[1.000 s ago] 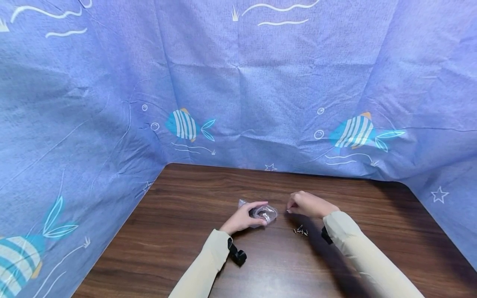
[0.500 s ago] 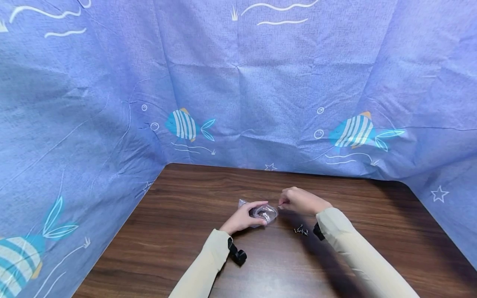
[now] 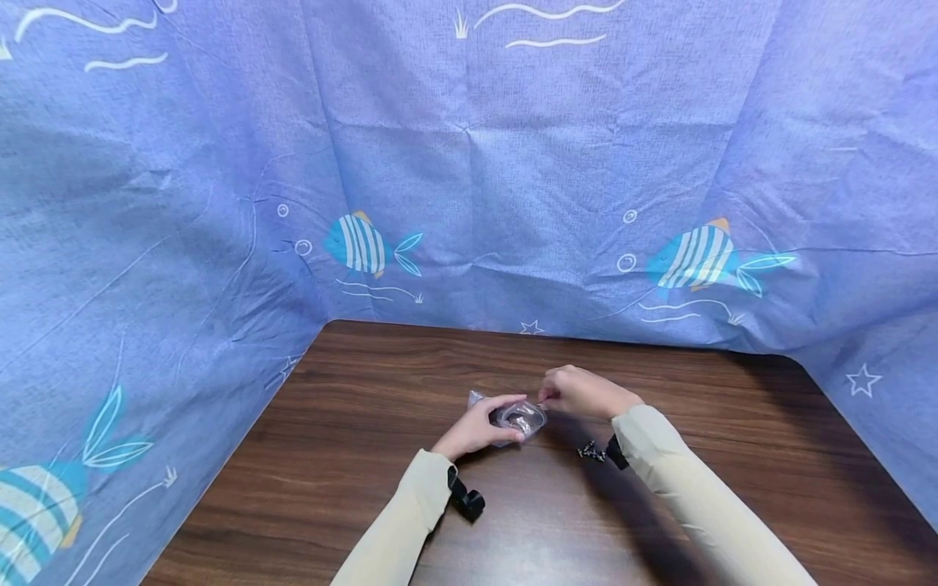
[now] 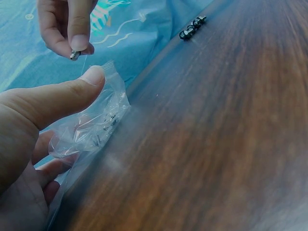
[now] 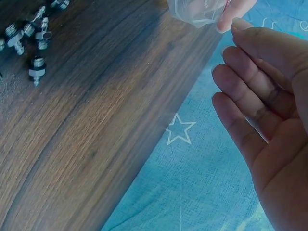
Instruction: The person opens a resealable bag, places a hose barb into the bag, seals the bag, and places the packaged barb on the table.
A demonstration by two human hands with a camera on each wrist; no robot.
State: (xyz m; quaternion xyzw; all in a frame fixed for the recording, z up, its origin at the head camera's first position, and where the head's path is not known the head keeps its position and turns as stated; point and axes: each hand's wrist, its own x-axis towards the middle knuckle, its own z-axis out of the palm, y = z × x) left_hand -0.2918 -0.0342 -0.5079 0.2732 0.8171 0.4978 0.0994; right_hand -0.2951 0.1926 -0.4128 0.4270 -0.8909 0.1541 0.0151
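Note:
My left hand [image 3: 472,430] holds a clear plastic bag [image 4: 115,89] on the table, its thumb on the near side and fingers curled round the far side. A few small dark bits show through the bag's film. Close beside the bag's rounded mouth is my right hand [image 3: 582,392]. In the left wrist view, its thumb and finger pinch a small metal hose fitting [image 4: 74,55] just above the bag. The fitting is hidden behind the thumb in the right wrist view. Several more barbed fittings [image 5: 37,72] lie in a loose pile, below the right hand in the head view.
The dark wood-grain table [image 3: 352,488] carries all of this. Behind it and at its sides hangs a blue cloth [image 3: 469,187] printed with fish, close against the table's back edge. A black wrist camera [image 3: 467,503] sits on the left wrist.
My right hand has moved left, from beyond the pile to the bag's mouth, with the fitting between its fingertips. The left hand and bag have stayed put.

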